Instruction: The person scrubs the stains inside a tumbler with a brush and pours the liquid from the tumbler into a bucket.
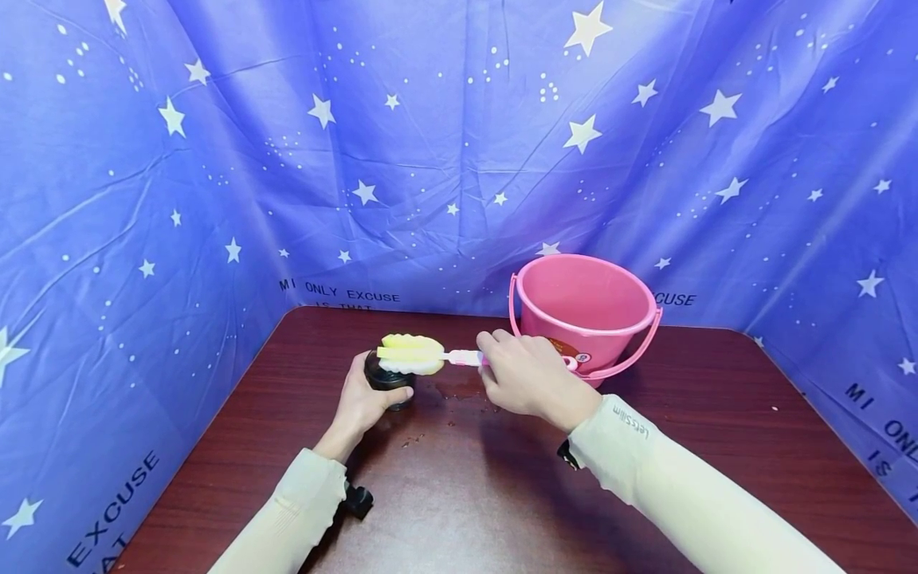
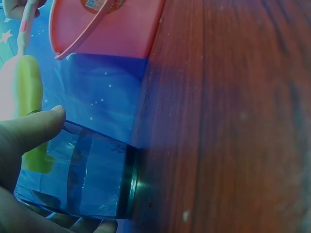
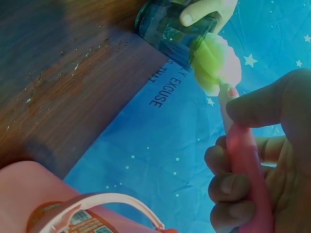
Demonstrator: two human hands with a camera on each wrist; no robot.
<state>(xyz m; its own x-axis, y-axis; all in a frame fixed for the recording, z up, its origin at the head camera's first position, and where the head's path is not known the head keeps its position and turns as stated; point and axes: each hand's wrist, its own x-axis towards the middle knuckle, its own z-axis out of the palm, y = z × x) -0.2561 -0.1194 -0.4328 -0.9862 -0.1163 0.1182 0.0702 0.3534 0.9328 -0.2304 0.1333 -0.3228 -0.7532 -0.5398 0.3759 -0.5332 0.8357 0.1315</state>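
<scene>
Room between the sleeves (image 1: 667, 462), obstacle beyond right grip (image 1: 531, 371): pink bucket (image 1: 613, 351).

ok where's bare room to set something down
Free: dark red table right of the pink plastic bucket, bar a white speck; in front between pale sleeves and outside the left one. Crowded: centre, where left hand holds a dark transparent jar, right hand a yellow and white sponge brush, near droplets.

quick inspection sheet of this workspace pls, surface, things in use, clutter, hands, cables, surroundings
Surface: dark red-brown table, a few wet-looking drops on it
Job's things: sponge brush, its head at the mouth of a dark see-through cup
Clutter: pink bucket, upright toward the back right
Hands: left hand holds the cup; right hand grips the brush handle
Cables: nothing seen
Surroundings: blue star-print cloth
</scene>
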